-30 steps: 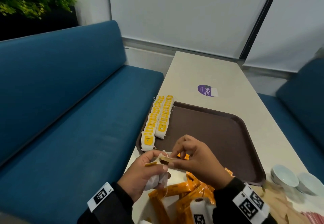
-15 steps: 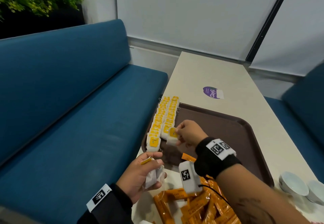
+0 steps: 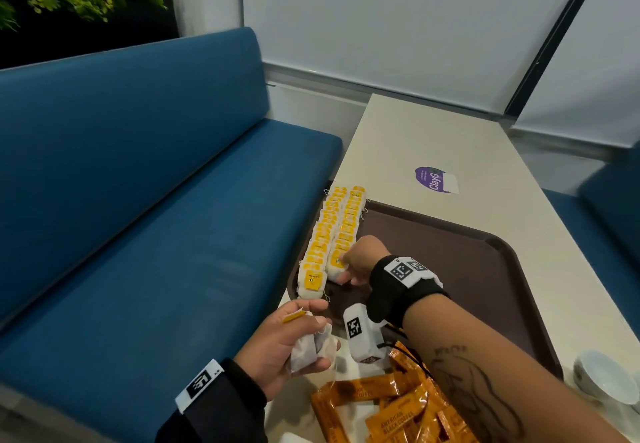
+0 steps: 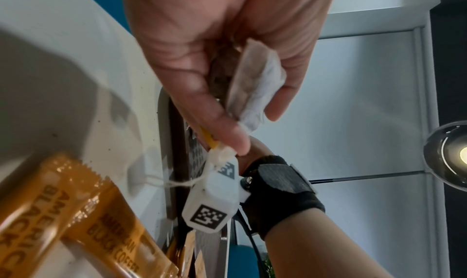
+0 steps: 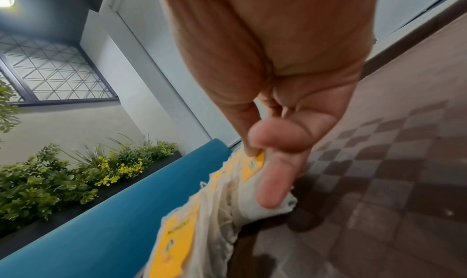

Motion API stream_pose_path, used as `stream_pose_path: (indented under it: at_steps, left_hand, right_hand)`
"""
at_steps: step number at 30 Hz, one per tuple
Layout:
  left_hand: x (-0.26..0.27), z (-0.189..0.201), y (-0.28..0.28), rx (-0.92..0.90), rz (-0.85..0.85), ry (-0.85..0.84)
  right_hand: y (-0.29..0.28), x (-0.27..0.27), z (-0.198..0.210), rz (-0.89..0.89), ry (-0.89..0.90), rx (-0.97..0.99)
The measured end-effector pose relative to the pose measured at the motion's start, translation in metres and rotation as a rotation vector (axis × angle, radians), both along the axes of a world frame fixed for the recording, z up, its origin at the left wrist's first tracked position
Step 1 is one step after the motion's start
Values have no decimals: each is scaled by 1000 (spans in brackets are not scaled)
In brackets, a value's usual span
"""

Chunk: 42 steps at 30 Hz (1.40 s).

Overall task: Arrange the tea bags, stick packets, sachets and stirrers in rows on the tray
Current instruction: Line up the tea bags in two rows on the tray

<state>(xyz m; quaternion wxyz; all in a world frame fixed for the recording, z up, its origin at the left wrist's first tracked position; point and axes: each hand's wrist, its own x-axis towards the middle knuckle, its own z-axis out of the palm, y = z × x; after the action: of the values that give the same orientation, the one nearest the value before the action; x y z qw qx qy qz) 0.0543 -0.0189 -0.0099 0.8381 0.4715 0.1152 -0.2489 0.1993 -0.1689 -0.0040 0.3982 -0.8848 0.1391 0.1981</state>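
Observation:
Two rows of yellow-tagged tea bags (image 3: pixel 332 231) run along the left side of the brown tray (image 3: pixel 450 255). My right hand (image 3: pixel 349 266) pinches a tea bag (image 3: pixel 335 266) (image 5: pixel 255 166) at the near end of the right row, low over the tray. My left hand (image 3: pixel 294 338) (image 4: pixel 227 94) hovers at the tray's near left corner and grips two or three white tea bags (image 3: pixel 311 349) (image 4: pixel 252 90), with a yellow tag (image 3: pixel 293 317) sticking up. Orange stick packets (image 3: pixel 388 404) (image 4: pixel 63 218) lie heaped on the table near me.
A blue bench (image 3: pixel 156 252) runs along the table's left edge. A purple sticker (image 3: pixel 433 179) lies on the table beyond the tray. White bowls (image 3: pixel 602 377) sit at the near right. The tray's right part is bare.
My right hand took a tea bag from my left hand and carried it forward to the near end of the right row. My left hand stayed put with its bags.

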Motion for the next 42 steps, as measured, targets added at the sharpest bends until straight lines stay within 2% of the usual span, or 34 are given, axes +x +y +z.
stream_pose_path:
  at_steps: [6,10,15,20,24,29,39,42]
  left_hand:
    - [1,6,-4,-72,10,-10]
    - [-1,11,-10,-99,26,-5]
    - [-10,10,-21,25,-73,-87]
    - [-18,3,-28,185,-197,-173]
    - [-22,2,-27,241,-281,-157]
    - [-27,3,-24,145,-350,-114]
    - [-33,3,-27,189,-338,-130]
    - [-34,5,-28,188,-342,-133]
  right_hand:
    - [-9,-31,34,85,-210,62]
    - [-18,-86,61,234,-209,243]
    - [-17,-134,73,334,-206,435]
    - [-19,-146,71,439,-117,288]
    - [-27,-154,72,503,-31,259]
    - [-32,-161,72,530,58,280]
    - [-30,-167,66,522,89,161]
    - [-30,-168,65,481,80,234]
